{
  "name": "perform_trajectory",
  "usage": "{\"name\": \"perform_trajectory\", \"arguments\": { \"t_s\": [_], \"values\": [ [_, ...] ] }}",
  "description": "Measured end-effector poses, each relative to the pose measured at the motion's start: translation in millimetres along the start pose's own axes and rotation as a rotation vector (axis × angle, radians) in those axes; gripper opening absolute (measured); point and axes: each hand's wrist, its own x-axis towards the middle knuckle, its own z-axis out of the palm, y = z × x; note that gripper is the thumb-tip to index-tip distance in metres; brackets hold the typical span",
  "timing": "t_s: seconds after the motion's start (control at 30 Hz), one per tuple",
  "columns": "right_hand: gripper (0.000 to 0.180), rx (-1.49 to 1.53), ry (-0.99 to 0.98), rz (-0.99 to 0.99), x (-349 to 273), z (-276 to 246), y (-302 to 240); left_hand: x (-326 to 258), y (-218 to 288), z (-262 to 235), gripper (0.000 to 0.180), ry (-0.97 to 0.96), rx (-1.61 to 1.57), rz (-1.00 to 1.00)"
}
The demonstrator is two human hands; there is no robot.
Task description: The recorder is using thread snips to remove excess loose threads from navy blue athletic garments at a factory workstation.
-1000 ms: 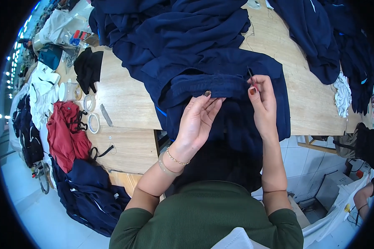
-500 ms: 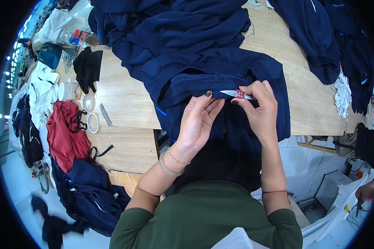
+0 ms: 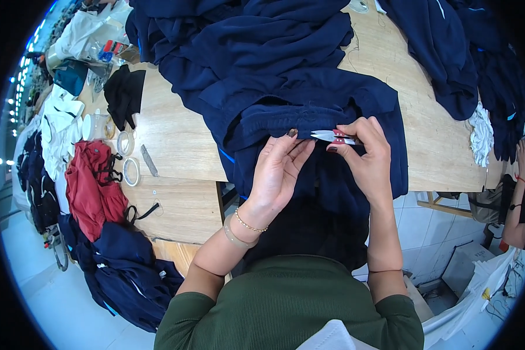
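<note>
Before me lies a navy blue garment (image 3: 297,87) with a gathered waistband (image 3: 286,121) turned toward me. My left hand (image 3: 281,169) pinches the waistband's near edge between thumb and fingers. In my right hand (image 3: 367,149) is a pair of red-handled thread snips (image 3: 331,136), held between thumb and fingers. Their blades point left, slightly parted, close to the left fingertips and just over the cloth. Whether a thread sits between the blades is too small to tell.
More navy garments (image 3: 239,35) are heaped beyond, with others (image 3: 437,52) at the far right. On the left are red cloth (image 3: 94,186), tape rolls (image 3: 131,172), black cloth pieces (image 3: 124,96) and white cloth (image 3: 61,128). Another person's arm (image 3: 516,204) shows at the right edge.
The snips' blades have parted a little and shifted slightly; my left hand stays put. At the right edge, the other person's arm has come further into view. A dark shape at lower left is gone.
</note>
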Motion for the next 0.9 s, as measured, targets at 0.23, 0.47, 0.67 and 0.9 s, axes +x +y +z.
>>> {"name": "perform_trajectory", "arguments": {
  "t_s": [0.23, 0.47, 0.67, 0.9],
  "values": [
    [0.018, 0.788, 0.2, 0.308, 1.9, -2.5, 12.8, -14.6, 3.4, -16.1, 0.02, 0.033, 0.344, -0.3],
    [0.031, 1.137, 0.144, 0.319, 10.6, 8.2, 2.7, -21.0, 19.3, 12.9, 0.014, -0.214, 1.376, 0.613],
    [0.017, 0.984, 0.242, 0.195, 14.5, 52.8, 30.7, 50.6, 20.5, -6.7, 0.018, -0.308, 1.656, 0.937],
    [0.018, 0.602, 0.268, 0.201, 30.6, 76.9, 73.5, 56.5, 44.5, -19.0, 0.004, -0.145, 1.42, 0.694]
  ]
}}
